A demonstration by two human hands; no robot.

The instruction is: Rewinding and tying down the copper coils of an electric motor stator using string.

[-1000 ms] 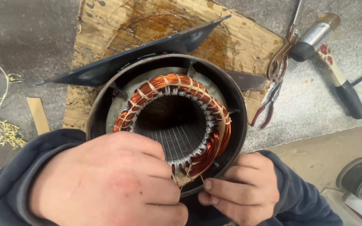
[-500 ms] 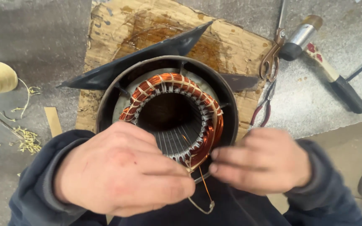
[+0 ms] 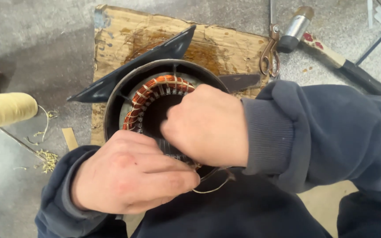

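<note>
Resting over the near rim of a round motor stator point(image 3: 124, 94), the left hand point(image 3: 128, 176) is curled with its fingers pinched together on a thin loop of cord point(image 3: 212, 187) that sags just below the housing. The right hand point(image 3: 208, 125) lies across the stator's bore, closed into a loose fist; what it grips, if anything, is hidden beneath it. Both wrists wear dark blue sleeves point(image 3: 314, 132). The stator, a dark steel shell ringed inside with copper windings point(image 3: 155, 86), stands upright on a stained wooden board point(image 3: 124, 31), with a black metal blade point(image 3: 133, 66) jutting from behind it. The board sits on a grey bench point(image 3: 31, 53). A spool of pale twine point(image 3: 7, 110) lies at the left edge, and pliers point(image 3: 270, 55) and a hammer point(image 3: 327, 48) lie at the far right.
</note>
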